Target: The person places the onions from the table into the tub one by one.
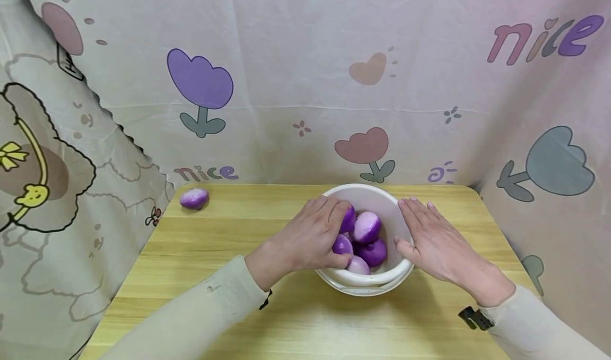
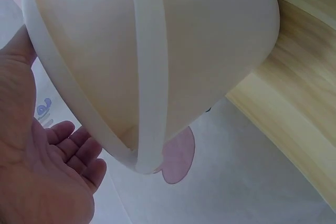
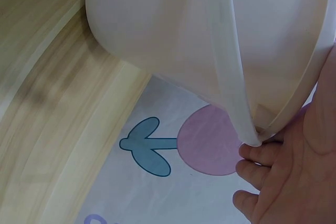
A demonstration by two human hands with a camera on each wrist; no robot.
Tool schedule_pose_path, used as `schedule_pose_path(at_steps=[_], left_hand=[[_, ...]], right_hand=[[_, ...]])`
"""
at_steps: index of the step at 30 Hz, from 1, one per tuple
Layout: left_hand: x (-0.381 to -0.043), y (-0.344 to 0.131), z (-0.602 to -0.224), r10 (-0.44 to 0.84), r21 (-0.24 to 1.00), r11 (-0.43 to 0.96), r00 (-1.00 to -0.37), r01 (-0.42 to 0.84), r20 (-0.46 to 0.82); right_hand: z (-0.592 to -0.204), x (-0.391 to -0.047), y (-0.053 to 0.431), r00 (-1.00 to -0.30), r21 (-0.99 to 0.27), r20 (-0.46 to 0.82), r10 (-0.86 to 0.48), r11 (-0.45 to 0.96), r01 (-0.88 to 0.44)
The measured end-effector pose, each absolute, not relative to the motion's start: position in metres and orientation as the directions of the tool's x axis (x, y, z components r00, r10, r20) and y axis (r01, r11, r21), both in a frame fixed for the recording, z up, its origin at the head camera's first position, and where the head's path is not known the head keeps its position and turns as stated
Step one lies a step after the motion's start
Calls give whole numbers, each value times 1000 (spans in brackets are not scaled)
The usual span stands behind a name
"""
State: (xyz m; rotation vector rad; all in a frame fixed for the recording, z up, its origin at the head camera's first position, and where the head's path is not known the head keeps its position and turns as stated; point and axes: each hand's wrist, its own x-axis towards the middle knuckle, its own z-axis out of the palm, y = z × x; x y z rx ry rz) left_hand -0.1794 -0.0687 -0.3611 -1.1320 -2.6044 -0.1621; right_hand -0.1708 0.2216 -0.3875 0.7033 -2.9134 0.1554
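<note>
A white bucket (image 1: 367, 280) stands on the table, holding several glossy, onion-like purple-and-white pieces (image 1: 366, 227). My left hand (image 1: 307, 235) lies over the bucket's left rim, hiding part of it and some of the pieces. In the left wrist view its thumb is at the rim and its other fingers are loosely bent outside. At the right rim is my right hand (image 1: 434, 243), fingers extended and thumb over the opening. The bucket's handle (image 2: 149, 66) hangs down along its near side.
One more purple-and-white piece (image 1: 194, 199) lies at the table's far left corner. The wooden table (image 1: 229, 296) ends at a patterned cloth (image 1: 277, 84) behind it, with more cloth at both sides.
</note>
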Motion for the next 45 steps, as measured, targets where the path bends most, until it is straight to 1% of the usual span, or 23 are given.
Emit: schedule_pose_path(at_steps=[10,16,20,25,29,32,36,39,45], left_hand=[[-180,-70,-365,686,-18,691,-648,723,331],[-180,-71,-366,682,-19,695,-651,719,334],[-179,-73,-367,672,-13,708,-667,707,322],[-180,-77,-366,655,12,728,-702,685,280],[-185,-88,-365,624,35,748,-722,662,299],[-192,-102,-367,583,58,770,-736,636,344],[-202,-131,-370,486,128,817,-790,563,374],[-209,-160,-373,411,152,853,-822,499,393],[-227,-227,-379,290,102,925,-853,366,434]], right_hand=[[-384,-170,221,-868,-6,166,-468,880,-475],[-384,-170,221,-862,7,178,-475,876,-482],[-384,-170,221,-858,18,181,-481,874,-486],[-383,-169,221,-855,28,178,-487,871,-490],[-383,-169,221,-856,30,177,-486,872,-489],[-382,-168,220,-858,28,172,-484,873,-487],[-382,-168,219,-860,28,164,-484,873,-486],[-382,-168,219,-858,31,169,-485,873,-488],[-382,-167,219,-856,34,181,-484,873,-487]])
